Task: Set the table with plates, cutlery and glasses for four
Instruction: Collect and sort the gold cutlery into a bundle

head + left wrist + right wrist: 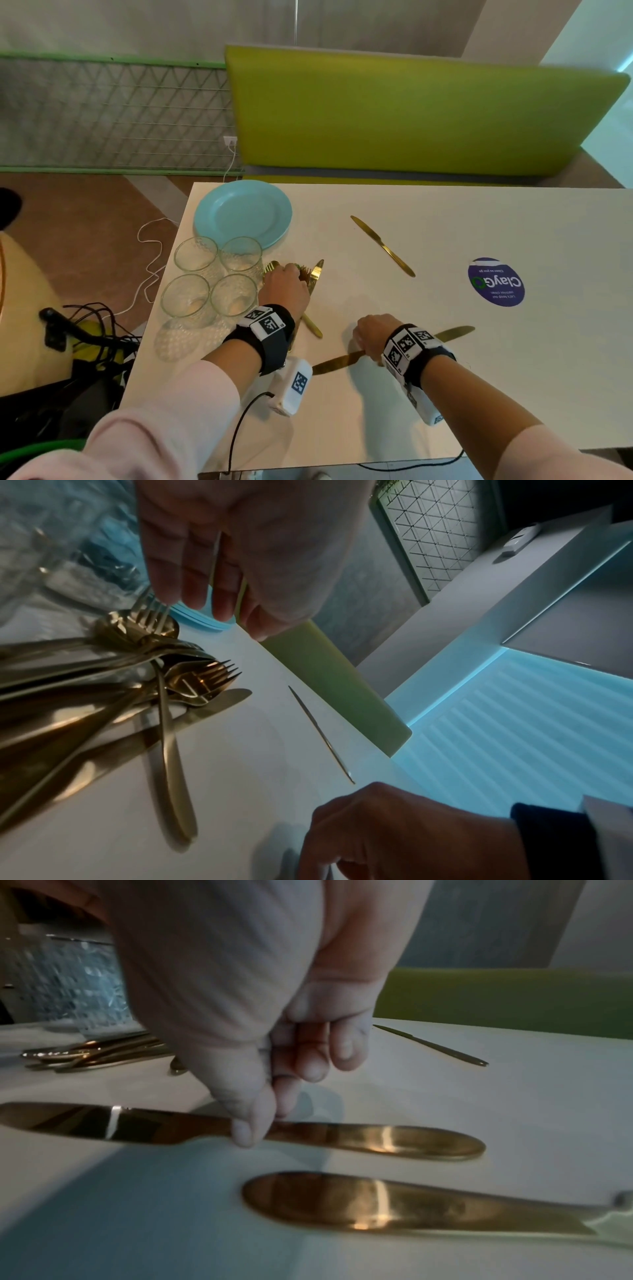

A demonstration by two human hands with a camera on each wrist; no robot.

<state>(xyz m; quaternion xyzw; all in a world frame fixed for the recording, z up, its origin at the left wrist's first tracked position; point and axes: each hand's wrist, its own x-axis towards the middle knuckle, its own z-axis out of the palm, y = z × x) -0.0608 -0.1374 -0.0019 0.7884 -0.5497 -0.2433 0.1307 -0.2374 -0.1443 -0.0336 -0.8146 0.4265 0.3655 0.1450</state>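
Stacked light-blue plates [243, 212] sit at the white table's [479, 394] far left corner, with several clear glasses [195, 255] grouped in front of them. Beside the glasses lies a pile of gold cutlery [313, 277] [103, 696]. My left hand [284, 287] [205, 588] hovers over it and pinches a fork [154, 612] by its thin handle. Near the front edge, my right hand [371, 334] [265, 1118] pinches a gold knife [337, 363] [394, 1141] at its middle, low on the table. A second knife [455, 332] [377, 1202] lies just right of it. A third knife [382, 245] [322, 734] lies further back.
A green upholstered bench [411, 113] runs along the table's far side. A round blue sticker [496, 282] is stuck to the tabletop at the right. Cables [150, 260] and dark equipment [85, 342] lie on the floor to the left.
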